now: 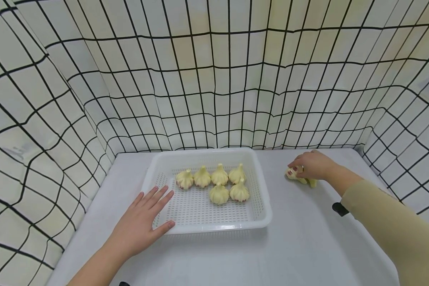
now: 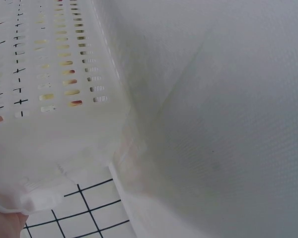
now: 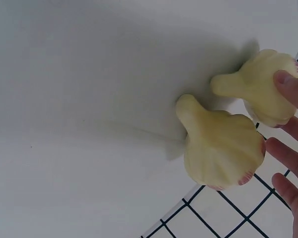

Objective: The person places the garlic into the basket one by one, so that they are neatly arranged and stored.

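Along the table's left, back and right edges runs black net, its thin cords making uneven squares over creased, pale sheeting. The left hand lies at the front left corner of a white plastic basket, fingers spread and straight over its rim, thumb held apart. The basket, a shallow rectangle with rounded corners, a smooth glossy lip and rows of slots, sits close to the table's back edge. Inside it are six garlic bulbs, round, ridged and pale yellow with stubby necks pointing up: four form a row toward the basket's back edge, and two stand before the right end of that row.

Near the table's back right corner, the right hand pinches one bulb between thumb and fingers. A second bulb lies tipped over just beside it; both have smooth, lobed sides, a thick blunt neck and purplish-red streaks at the base. A plain tan sleeve covers the right forearm, reaching in over the table's right edge.
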`<state>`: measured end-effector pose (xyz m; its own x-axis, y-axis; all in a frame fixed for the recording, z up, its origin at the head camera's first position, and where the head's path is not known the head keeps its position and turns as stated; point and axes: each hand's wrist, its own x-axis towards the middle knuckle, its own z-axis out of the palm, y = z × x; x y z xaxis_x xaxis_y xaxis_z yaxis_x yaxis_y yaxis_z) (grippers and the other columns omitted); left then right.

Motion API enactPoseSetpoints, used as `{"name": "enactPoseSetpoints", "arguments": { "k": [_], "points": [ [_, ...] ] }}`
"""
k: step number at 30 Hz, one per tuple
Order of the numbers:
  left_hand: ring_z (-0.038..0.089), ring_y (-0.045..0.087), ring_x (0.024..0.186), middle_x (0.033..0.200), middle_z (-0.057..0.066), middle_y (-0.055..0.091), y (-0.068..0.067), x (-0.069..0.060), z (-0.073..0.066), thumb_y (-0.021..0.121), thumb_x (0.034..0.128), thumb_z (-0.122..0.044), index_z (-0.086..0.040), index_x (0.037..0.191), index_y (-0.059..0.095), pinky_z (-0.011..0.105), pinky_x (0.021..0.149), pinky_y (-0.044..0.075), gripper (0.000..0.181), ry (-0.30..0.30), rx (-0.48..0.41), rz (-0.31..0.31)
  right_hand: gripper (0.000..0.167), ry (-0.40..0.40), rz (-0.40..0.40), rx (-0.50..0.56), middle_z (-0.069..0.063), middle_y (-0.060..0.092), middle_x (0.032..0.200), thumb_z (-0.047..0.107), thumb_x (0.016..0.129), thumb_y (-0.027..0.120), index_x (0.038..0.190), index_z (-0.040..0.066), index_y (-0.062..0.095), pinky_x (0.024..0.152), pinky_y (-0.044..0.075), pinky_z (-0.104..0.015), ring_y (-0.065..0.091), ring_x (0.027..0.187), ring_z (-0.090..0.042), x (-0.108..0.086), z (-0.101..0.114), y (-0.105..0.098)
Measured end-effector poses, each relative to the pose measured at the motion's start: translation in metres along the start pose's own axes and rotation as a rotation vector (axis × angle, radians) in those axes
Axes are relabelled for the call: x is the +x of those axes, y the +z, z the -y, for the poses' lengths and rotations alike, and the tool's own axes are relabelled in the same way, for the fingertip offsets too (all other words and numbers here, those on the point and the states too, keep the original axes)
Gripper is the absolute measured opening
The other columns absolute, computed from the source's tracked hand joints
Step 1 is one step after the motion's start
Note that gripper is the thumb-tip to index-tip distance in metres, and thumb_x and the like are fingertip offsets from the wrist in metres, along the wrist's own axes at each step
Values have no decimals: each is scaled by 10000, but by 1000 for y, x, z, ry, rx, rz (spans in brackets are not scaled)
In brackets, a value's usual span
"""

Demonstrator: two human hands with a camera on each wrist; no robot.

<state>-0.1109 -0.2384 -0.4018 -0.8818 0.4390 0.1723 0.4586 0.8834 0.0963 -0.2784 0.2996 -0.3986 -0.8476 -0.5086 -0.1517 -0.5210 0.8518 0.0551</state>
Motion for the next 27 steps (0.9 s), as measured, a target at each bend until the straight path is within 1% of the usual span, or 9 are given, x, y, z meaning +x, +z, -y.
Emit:
{"name": "enactPoseSetpoints", "arguments": {
  "k": [3, 7, 11, 16, 18, 24, 27],
  "points": [
    [337, 243, 1478, 1612, 43, 297, -1, 0, -1, 594, 910, -607, -214, 1559, 345, 565, 1179, 182, 799, 1, 1, 2, 424, 0, -16, 12, -60, 677, 1235, 315, 861, 776, 1262, 201, 697, 1037, 376, -616, 606, 1144, -313, -1, 1, -1],
    [337, 235, 1481, 1613, 45, 295, -2, 0, -1, 588, 912, -611, -215, 1561, 340, 570, 1180, 176, 800, -1, 1, 8, 413, -4, -57, 65, -50, 684, 1225, 300, 866, 768, 1260, 197, 698, 1033, 386, -606, 610, 1139, -301, -4, 7, -6],
    [336, 234, 1481, 1612, 45, 297, -2, 0, -1, 593, 910, -607, -216, 1560, 343, 572, 1181, 175, 799, -3, 4, 8, 409, 10, -80, 143, -50, 676, 1252, 305, 874, 759, 1267, 212, 696, 1026, 426, -572, 592, 1185, -312, -11, 16, -9],
    [337, 240, 1479, 1612, 41, 299, -2, 0, -2, 593, 909, -608, -215, 1557, 350, 572, 1180, 176, 796, -2, 0, 3, 416, 42, -81, 268, -43, 660, 1286, 339, 879, 754, 1278, 239, 692, 1016, 452, -558, 576, 1226, -310, -23, 29, -10],
    [343, 250, 1474, 1608, 45, 306, -2, 0, -2, 599, 908, -605, -210, 1553, 359, 575, 1176, 182, 794, 1, -3, -5, 421, 45, -74, 302, -38, 661, 1286, 353, 878, 754, 1281, 245, 691, 1003, 466, -552, 587, 1213, -296, -27, 33, -9],
    [333, 239, 1481, 1615, 28, 291, -2, -1, -1, 599, 917, -590, -229, 1562, 336, 558, 1185, 171, 785, 0, -14, -4, 426, 43, -51, 325, 0, 688, 1217, 370, 874, 751, 1278, 247, 692, 964, 490, -532, 621, 1125, -246, -39, 39, -1],
    [329, 228, 1486, 1618, 26, 283, -2, -1, -1, 592, 923, -585, -232, 1567, 325, 546, 1192, 156, 781, 0, -15, 1, 419, 56, -42, 334, 38, 703, 1145, 386, 867, 754, 1264, 260, 701, 890, 500, -479, 607, 1044, -223, -44, 43, 3]
  ]
}}
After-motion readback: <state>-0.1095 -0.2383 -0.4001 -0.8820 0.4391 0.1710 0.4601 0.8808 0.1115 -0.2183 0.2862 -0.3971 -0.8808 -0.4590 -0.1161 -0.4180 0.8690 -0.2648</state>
